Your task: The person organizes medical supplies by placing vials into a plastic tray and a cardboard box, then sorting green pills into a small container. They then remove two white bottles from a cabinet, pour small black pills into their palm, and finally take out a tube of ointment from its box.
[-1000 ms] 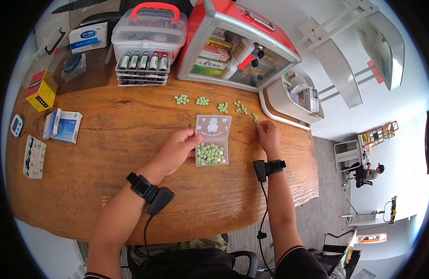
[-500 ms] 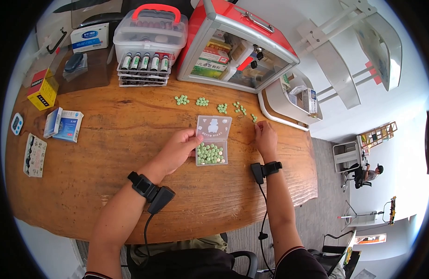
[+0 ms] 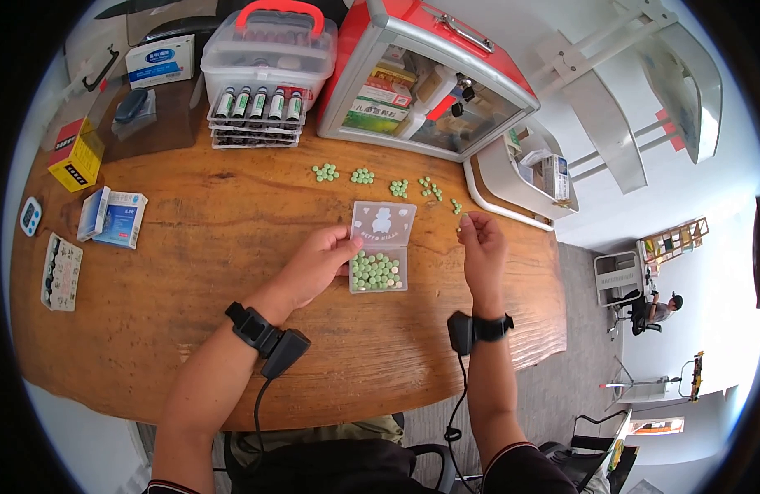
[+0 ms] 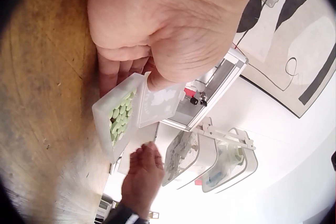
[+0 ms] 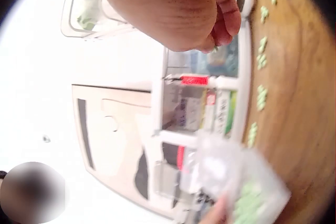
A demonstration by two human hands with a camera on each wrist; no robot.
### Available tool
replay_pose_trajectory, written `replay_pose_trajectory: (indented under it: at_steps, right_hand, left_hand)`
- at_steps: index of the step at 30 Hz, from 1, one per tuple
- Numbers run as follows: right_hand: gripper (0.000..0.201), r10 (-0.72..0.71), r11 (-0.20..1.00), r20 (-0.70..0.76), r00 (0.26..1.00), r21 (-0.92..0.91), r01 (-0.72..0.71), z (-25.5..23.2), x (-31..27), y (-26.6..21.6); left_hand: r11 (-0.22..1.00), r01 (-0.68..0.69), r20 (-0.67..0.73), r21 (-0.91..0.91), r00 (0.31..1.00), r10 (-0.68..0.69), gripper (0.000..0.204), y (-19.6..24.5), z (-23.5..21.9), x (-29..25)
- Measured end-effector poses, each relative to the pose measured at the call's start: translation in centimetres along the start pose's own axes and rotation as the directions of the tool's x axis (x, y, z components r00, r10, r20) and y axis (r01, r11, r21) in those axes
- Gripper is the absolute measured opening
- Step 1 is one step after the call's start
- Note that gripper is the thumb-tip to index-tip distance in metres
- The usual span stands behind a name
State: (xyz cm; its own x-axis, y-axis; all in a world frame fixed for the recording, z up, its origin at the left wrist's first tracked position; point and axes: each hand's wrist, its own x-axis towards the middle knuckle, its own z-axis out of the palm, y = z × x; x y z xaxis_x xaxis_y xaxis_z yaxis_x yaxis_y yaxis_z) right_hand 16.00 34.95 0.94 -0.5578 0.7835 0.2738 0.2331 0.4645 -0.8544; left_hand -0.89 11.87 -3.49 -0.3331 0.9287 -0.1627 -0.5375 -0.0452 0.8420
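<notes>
My left hand (image 3: 320, 259) grips the left side of an open clear plastic pill box (image 3: 380, 291), thumb near its hinge. Many round green tablets (image 3: 370, 268) and a few pale ones lie in the box; its raised lid (image 3: 383, 222) carries a white bear print. To the right, my right hand (image 3: 484, 251) is raised above the table, pinching a green tablet (image 5: 215, 49) between thumb and fingers, mostly hidden by them. Just beyond it lies a small group of green tablets (image 3: 456, 206), the rightmost of several small piles in a row.
A red-framed medicine cabinet (image 3: 429, 86) stands behind the piles, beside a clear case (image 3: 268, 53) and racks of vials (image 3: 256, 107). A white bin (image 3: 520, 177) is at the right. Small boxes (image 3: 120, 221) and a timer (image 3: 30, 216) lie on the left of the wooden table (image 3: 231, 214).
My right hand has lifted from beside the rightmost tablet pile and drawn back a little toward me, a green tablet between its fingertips. The left hand keeps holding the pill box in place.
</notes>
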Motion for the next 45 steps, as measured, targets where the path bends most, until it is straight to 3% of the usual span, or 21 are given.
replay_pose_trajectory:
  at_steps: [1, 4, 8, 10, 11, 15, 18, 20, 26, 30, 32, 33, 36, 39, 41, 43, 44, 45]
  right_hand:
    - [0.02, -0.016, 0.995, -0.002, 1.0, 0.096, 0.016, 0.2, -1.3, -2.8]
    - [0.019, -0.103, 0.984, -0.026, 0.994, 0.141, 0.106, 0.9, -4.3, -7.8]
    - [0.018, -0.17, 0.985, 0.059, 0.984, 0.028, 0.169, 3.1, -5.9, -7.5]
    - [0.016, -0.102, 0.993, 0.259, 0.96, -0.029, 0.114, 3.8, -6.1, -6.6]
    - [0.016, -0.103, 0.993, 0.262, 0.96, -0.024, 0.113, 3.9, -6.1, -6.7]
    - [0.018, -0.041, 0.999, 0.132, 0.99, 0.034, 0.037, 2.6, -6.0, -7.1]
    - [0.017, -0.107, 0.991, 0.075, 0.991, 0.088, 0.1, 1.7, -6.4, -9.0]
    - [0.016, -0.174, 0.975, -0.038, 0.984, 0.132, 0.177, 1.5, -7.3, -10.0]
    - [0.016, -0.316, 0.932, -0.111, 0.942, 0.149, 0.33, 1.6, -8.4, -11.1]
    - [0.014, -0.312, 0.941, -0.065, 0.948, 0.118, 0.317, 2.3, -7.8, -10.0]
    - [0.013, -0.251, 0.967, 0.131, 0.959, -0.012, 0.255, 2.8, -7.1, -9.2]
    - [0.013, -0.252, 0.967, 0.131, 0.959, -0.01, 0.256, 3.0, -6.7, -8.3]
    - [0.021, -0.046, 0.997, 0.059, 0.997, -0.052, 0.049, 2.9, -4.9, -4.4]
    - [0.02, 0.063, 0.995, -0.003, 0.998, 0.08, -0.063, 1.5, -2.8, -1.4]
    - [0.02, 0.065, 0.996, -0.027, 0.998, 0.069, -0.063, 0.8, -1.8, 0.2]
    - [0.021, -0.024, 0.984, -0.125, 0.992, -0.178, 0.001, -0.1, -0.6, 2.1]
    - [0.025, -0.011, 0.953, -0.149, 0.989, -0.301, -0.035, -0.6, -0.1, 2.9]
    - [0.025, -0.011, 0.953, -0.151, 0.988, -0.302, -0.036, -1.0, 0.3, 4.1]
  left_hand:
    - [1.0, 0.005, 0.0, 0.002, 1.0, -0.005, 0.029, -0.1, -0.1, 0.0]
    - [0.999, 0.017, -0.012, 0.029, 1.0, -0.017, 0.029, -0.1, -0.1, 0.1]
    - [0.999, 0.03, -0.014, 0.016, 0.999, -0.03, 0.029, 0.2, 0.2, 0.1]
    - [1.0, 0.021, -0.015, 0.008, 1.0, -0.021, 0.029, 0.2, 0.1, 0.1]
    - [1.0, 0.008, -0.014, -0.001, 1.0, -0.008, 0.029, 0.0, 0.0, 0.1]
    - [1.0, -0.002, -0.018, -0.01, 1.0, 0.002, 0.029, -0.2, 0.1, 0.2]
    - [0.999, 0.021, -0.017, 0.032, 1.0, -0.02, 0.03, -0.1, 0.0, 0.2]
    - [1.0, 0.013, -0.012, 0.008, 1.0, -0.013, 0.03, -0.1, -0.1, 0.2]
    - [1.0, 0.009, -0.023, 0.019, 1.0, -0.008, 0.03, -0.2, 0.0, 0.2]
    - [1.0, 0.009, -0.008, 0.024, 1.0, -0.009, 0.03, -0.1, 0.0, 0.2]
    - [1.0, 0.011, -0.007, 0.011, 1.0, -0.011, 0.03, 0.0, 0.3, 0.1]
    - [1.0, 0.013, -0.008, 0.001, 1.0, -0.013, 0.03, 0.1, 0.3, 0.1]
    - [1.0, 0.005, 0.002, 0.016, 1.0, -0.005, 0.03, -0.3, -0.2, 0.1]
    - [0.999, 0.0, 0.004, 0.033, 1.0, 0.0, 0.031, -0.2, -0.1, 0.1]
    - [0.999, -0.004, 0.01, 0.041, 1.0, 0.004, 0.031, -0.1, -0.2, 0.1]
    - [0.999, -0.003, 0.023, 0.049, 1.0, 0.001, 0.031, -0.2, -0.2, 0.1]
    - [0.999, -0.003, 0.019, 0.039, 1.0, 0.002, 0.031, -0.2, -0.1, 0.1]
    - [1.0, -0.005, 0.013, 0.028, 1.0, 0.005, 0.031, -0.2, -0.1, 0.2]
